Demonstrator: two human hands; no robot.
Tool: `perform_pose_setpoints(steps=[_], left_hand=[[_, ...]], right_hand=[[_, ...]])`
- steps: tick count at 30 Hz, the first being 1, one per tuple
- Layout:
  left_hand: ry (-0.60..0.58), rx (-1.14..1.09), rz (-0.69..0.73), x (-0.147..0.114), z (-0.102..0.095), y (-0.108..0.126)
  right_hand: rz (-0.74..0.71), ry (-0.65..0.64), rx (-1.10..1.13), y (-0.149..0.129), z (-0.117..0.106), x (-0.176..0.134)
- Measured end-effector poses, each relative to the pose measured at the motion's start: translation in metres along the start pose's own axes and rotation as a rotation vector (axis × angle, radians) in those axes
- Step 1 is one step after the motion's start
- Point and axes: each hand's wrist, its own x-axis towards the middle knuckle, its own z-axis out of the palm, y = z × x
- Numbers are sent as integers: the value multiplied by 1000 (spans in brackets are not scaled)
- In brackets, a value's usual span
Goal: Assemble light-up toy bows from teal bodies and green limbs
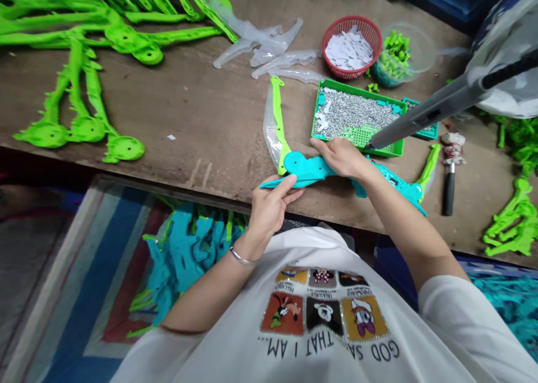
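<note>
Blue body: one, centre of frame (310, 170), near the front edge of the bench (210, 108); could slide off if either hand slackened.
Clear blade: one, left of centre (270, 128), beside the upright green limb (277, 111); thin-looking, might bend or catch if the body were turned quickly.
Tray: one, green, right of centre (316, 111), filled with small metal pieces; a knock from the right hand (342, 156) could spill them.
Driver: one, grey, slanting from upper right (432, 109), tip near the right wrist; may snag the forearm if lifted carelessly.
Left hand: lower centre (269, 209), thumb above, fingers below, pinching the body's edge.
Right hand: palm down across the body, wrist bent; fingertips partly hidden, grip cannot be told.
</note>
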Motion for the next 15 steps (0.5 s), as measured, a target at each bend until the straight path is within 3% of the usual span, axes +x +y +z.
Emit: perform_pose_setpoints(steps=[4,9,15], left_hand=[[17,-23,-16,-1,1,7],[-13,-45,5,0,6,4],[52,-36,102,4,8,-6]], right_hand=[[117,12,-74,14,0,-7],[178,55,-94,2,12,-8],[208,46,-100,0,13,-8]])
